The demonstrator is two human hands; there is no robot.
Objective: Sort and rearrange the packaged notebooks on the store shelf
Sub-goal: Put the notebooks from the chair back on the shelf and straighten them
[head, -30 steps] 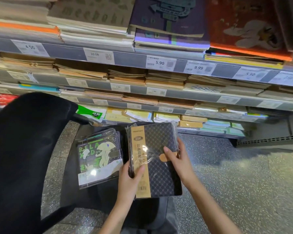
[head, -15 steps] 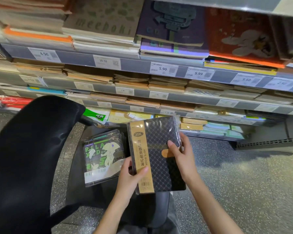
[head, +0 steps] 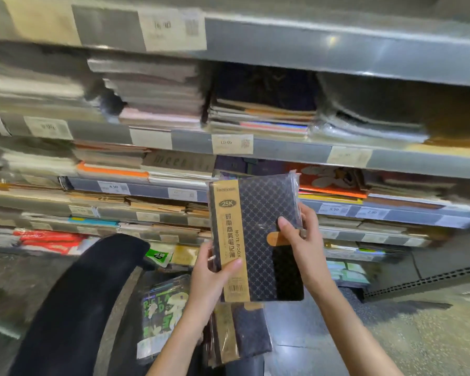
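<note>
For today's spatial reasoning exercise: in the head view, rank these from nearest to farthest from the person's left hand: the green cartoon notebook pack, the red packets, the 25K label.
1. 25K label: on the held notebook, above the left hand.
2. Green cartoon notebook pack: below, to the left.
3. Red packets: far left, on a low shelf.

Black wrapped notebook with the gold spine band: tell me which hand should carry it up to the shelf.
Probably the right hand: it grips the notebook at mid-height on its shelf-side edge. The left hand only pinches the bottom corner.
</note>
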